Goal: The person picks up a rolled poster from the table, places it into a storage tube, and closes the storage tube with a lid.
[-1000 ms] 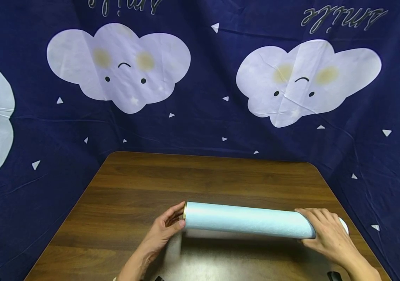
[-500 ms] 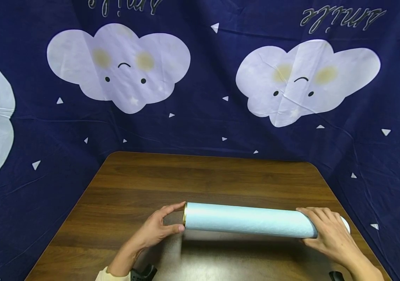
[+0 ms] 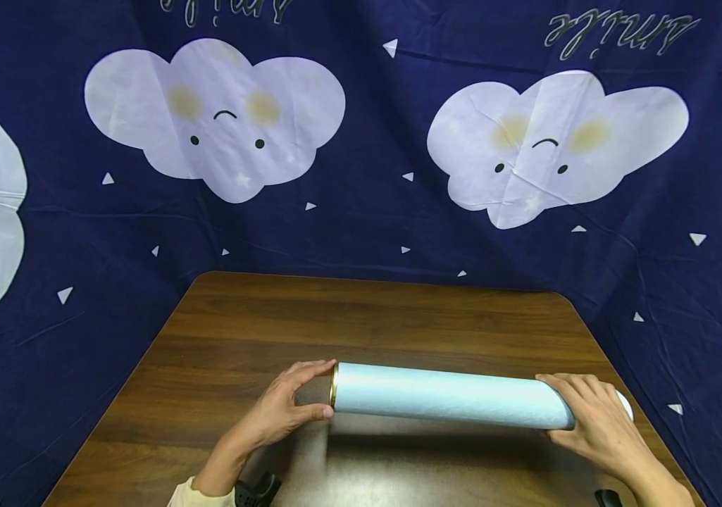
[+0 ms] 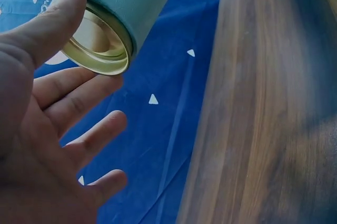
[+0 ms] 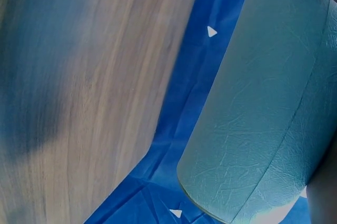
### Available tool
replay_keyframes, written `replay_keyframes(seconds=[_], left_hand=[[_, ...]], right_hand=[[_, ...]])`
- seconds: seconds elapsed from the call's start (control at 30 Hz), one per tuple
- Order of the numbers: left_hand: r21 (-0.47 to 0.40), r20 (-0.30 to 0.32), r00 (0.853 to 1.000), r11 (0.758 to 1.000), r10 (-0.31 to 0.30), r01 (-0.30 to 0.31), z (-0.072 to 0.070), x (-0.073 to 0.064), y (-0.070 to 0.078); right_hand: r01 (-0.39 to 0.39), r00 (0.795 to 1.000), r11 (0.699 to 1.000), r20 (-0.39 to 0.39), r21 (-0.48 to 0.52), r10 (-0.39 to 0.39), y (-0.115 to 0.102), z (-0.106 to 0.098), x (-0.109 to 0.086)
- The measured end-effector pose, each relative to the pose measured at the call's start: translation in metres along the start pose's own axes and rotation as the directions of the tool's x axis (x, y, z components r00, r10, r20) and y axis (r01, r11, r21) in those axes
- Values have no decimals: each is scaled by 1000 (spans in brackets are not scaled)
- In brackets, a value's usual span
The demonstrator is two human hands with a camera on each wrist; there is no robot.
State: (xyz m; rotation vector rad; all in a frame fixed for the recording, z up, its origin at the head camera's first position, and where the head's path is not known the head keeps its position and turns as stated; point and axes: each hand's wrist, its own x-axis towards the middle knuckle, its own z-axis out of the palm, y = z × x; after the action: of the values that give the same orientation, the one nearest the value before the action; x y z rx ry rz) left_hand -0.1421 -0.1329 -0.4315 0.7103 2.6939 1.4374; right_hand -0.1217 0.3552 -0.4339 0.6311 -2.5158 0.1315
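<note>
A long light blue tube (image 3: 446, 394) with textured paper is held crosswise near the front of the table. Its left end carries a gold metal cap (image 4: 108, 55) with a raised rim; a white end (image 3: 624, 406) shows past the right hand. My left hand (image 3: 279, 401) spans the gold rim, thumb on one side and fingertips on the other. The two lower fingers (image 4: 100, 137) stretch out free of the tube in the left wrist view. My right hand (image 3: 595, 415) grips the tube near its right end from above, its palm side hidden.
A brown wood-grain table (image 3: 373, 317) with rounded far corners lies below, the tube's dark shadow on it. Dark blue cloth (image 3: 373, 232) printed with clouds and small triangles hangs behind and at both sides. Black straps (image 3: 259, 489) sit at the wrists.
The left hand's fingers have spread and straightened around the rim, and its wrist has swung left, bringing the cream sleeve into view. Tube and right hand have barely moved.
</note>
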Motion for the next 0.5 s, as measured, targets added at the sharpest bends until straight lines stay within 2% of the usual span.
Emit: replay_keyframes(seconds=[0.2, 0.4, 0.5], left_hand=[[46, -43, 998, 998, 54, -52, 1, 2, -1], [33, -61, 998, 999, -1, 3, 4, 2, -1], [20, -75, 997, 1000, 1, 0, 6, 3, -1]], right_hand=[[5, 1000, 1000, -3, 2, -5, 1, 1, 0], [14, 1000, 1000, -10, 10, -14, 0, 2, 0], [16, 1000, 1000, -13, 5, -16, 0, 2, 0]])
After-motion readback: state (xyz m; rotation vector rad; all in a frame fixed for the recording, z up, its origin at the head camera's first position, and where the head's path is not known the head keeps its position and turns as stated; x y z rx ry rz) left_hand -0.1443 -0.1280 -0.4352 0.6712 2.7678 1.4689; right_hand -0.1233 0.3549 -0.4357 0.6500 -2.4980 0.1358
